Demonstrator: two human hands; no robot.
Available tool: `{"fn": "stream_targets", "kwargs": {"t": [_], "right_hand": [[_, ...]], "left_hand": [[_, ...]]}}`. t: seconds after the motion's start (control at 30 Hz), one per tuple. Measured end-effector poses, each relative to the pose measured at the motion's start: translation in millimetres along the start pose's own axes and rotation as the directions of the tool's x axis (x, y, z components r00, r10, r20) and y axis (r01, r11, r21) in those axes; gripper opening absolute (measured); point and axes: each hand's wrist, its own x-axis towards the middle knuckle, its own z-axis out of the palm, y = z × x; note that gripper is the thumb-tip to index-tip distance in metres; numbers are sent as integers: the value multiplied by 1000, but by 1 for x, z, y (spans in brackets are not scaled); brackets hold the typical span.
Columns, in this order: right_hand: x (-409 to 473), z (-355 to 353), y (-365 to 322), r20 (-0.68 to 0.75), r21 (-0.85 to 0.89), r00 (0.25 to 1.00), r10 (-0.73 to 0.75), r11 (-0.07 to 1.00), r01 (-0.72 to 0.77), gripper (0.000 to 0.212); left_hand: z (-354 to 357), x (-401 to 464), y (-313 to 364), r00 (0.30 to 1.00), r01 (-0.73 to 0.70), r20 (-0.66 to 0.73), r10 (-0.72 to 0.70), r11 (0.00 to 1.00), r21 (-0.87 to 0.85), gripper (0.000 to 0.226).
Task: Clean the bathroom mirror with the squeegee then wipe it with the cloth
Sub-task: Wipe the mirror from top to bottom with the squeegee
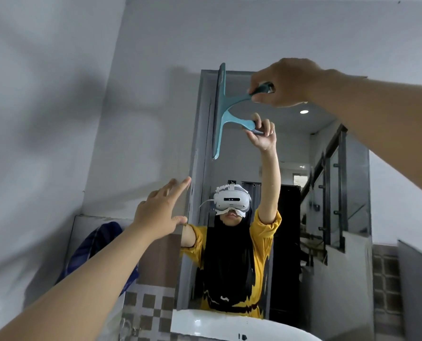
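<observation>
Teal plastic fills the right hand point(286, 82), which grips the dark handle of the squeegee point(223, 112) high up; its long blade stands upright, pressed against the upper left part of the mirror point(340, 193), close to the left edge. The left hand point(162, 210) holds nothing, fingers spread wide, fingertips touching the mirror's left edge lower down. In the glass, the reflection shows a person in a yellow top and a white headset, one arm raised to the reflected squeegee. Left of the mirror, a dark blue cloth point(99, 244) hangs against the wall, well apart from both hands. Below the mirror lies the white rim of a sink point(229, 326), with brown and white checked tiles point(148, 306) beside it
</observation>
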Motion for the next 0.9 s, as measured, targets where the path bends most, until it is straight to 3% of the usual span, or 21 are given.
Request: {"fn": "stream_targets", "kwargs": {"t": [0.47, 0.67, 0.9], "right_hand": [[-91, 17, 76, -38, 112, 980, 193, 976, -188, 25], [-140, 16, 110, -29, 128, 936, 350, 930, -343, 23], [-167, 27, 98, -66, 169, 881, 469, 875, -453, 20]], "left_hand": [[3, 1, 2, 999, 41, 13, -40, 999, -27, 102], [4, 1, 3, 999, 46, 6, -45, 999, -23, 103], [5, 0, 5, 998, 60, 3, -60, 998, -27, 106]]}}
